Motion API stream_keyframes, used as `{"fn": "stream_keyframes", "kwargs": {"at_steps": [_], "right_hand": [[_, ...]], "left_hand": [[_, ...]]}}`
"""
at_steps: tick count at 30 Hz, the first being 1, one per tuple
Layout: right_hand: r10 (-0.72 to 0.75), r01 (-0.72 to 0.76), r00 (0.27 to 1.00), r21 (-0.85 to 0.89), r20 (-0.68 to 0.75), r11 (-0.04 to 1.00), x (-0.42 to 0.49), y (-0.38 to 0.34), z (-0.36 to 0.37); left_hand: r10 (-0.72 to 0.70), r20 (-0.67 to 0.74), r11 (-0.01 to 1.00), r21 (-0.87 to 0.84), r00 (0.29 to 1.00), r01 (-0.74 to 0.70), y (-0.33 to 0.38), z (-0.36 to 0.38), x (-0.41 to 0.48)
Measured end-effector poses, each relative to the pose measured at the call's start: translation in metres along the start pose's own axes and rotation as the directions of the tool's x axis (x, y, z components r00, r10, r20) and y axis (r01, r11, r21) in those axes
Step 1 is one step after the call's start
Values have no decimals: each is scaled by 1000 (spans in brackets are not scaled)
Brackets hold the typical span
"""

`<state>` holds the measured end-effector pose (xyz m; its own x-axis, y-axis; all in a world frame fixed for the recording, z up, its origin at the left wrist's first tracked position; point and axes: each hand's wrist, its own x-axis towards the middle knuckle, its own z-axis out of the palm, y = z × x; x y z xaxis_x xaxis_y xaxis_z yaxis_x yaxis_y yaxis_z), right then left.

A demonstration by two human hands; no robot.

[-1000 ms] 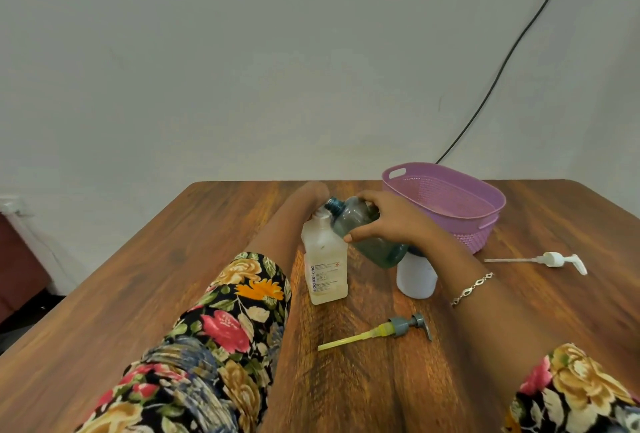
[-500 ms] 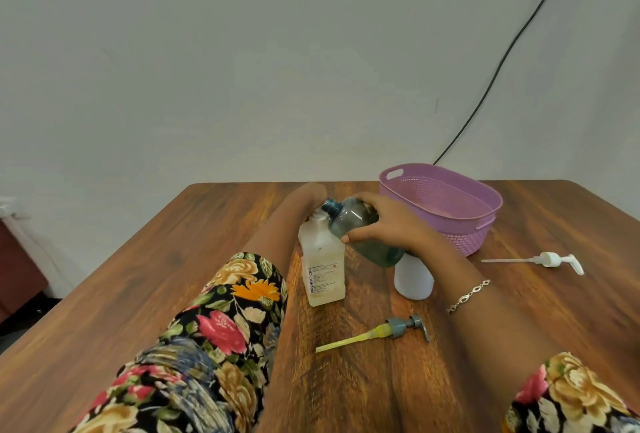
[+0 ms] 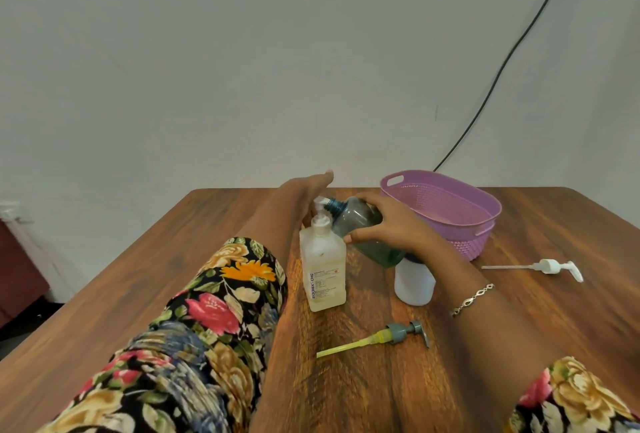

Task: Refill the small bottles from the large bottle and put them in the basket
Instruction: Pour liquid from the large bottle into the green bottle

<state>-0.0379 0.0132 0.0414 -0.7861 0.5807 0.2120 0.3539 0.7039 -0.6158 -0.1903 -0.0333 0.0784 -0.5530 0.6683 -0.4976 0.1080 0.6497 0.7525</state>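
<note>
Bottles cluster at the middle of the table (image 3: pixel 180 259). Nearer than all of them, toward the near edge, a grey pump head (image 3: pixel 398 334) with a yellow-green tube lies flat on the wood between the two forearms. Both arms wear floral sleeves (image 3: pixel 207 328), and a thin bracelet (image 3: pixel 472 299) circles the right wrist.

Behind the pump stands a small white bottle (image 3: pixel 414 285), upright, its top hidden. To its left, close but not touching, the large bottle (image 3: pixel 323 270) stands upright: clear, square-sided, with a printed label and a white neck. Out toward the right edge a white pump head (image 3: pixel 550 266) with a long thin tube lies well apart from the bottles.

The right hand (image 3: pixel 398 228) grips a small grey-tinted bottle (image 3: pixel 360 221) around its body, fingers over the top and thumb below. This bottle is held tilted off the table, green liquid pooled at its lower end above the white bottle, its uncapped threaded mouth pointing left, just beside the large bottle's neck.

The left hand (image 3: pixel 306 190) reaches behind the large bottle with fingers stretched away; its palm is hidden, so I cannot tell whether it holds anything.

Farther back, toward the far right corner, sits the purple basket (image 3: pixel 485 200). A black cable (image 3: pixel 502 65) runs up the wall beyond it.
</note>
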Motion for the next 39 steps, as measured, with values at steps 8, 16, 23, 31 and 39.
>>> {"fn": "stream_keyframes", "kwargs": {"at_steps": [8,16,23,31,39], "right_hand": [[0,-2,1000,74,27,997,-2,0,5],[57,-57,998,74,-2,996,-2,5,8],[34,-33,999,62,-6,998,-4,-1,-2],[33,-33,999,38,26,999,-3,4,2],[18,-18,1000,4,2,1000,-1,-1,-8]], "left_hand": [[210,-90,896,416,974,-155,-10,7,-17],[153,-105,962,244,983,-124,-6,10,-18],[99,-35,995,12,995,-98,-10,6,-24],[167,-185,968,215,968,-126,-12,15,-10],[48,-41,991,124,998,-42,-7,2,-15]]}}
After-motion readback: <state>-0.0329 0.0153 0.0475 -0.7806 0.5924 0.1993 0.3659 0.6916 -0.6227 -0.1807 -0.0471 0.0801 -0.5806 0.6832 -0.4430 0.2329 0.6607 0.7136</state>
